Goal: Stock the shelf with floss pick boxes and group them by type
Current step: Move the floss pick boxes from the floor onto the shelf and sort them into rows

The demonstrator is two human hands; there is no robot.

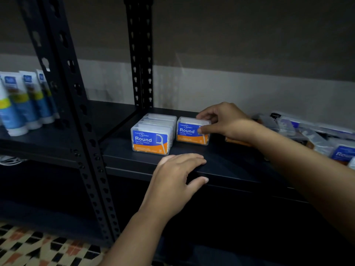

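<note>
a: reaching in from the right, the right hand [224,121] has its thumb on the label and fingers curled over the top of a box [192,131], gripping it.

b: and the left hand [175,181]?

a: fingers flat and relaxed on the shelf's [240,166] front edge, holding nothing.

b: where is the box?

a: on the dark shelf, just beside a row of boxes [153,134] near its left post [140,50]. a loose pile [315,135] lies toward the right edge; tubes [25,100] stand in the next bay.
</note>
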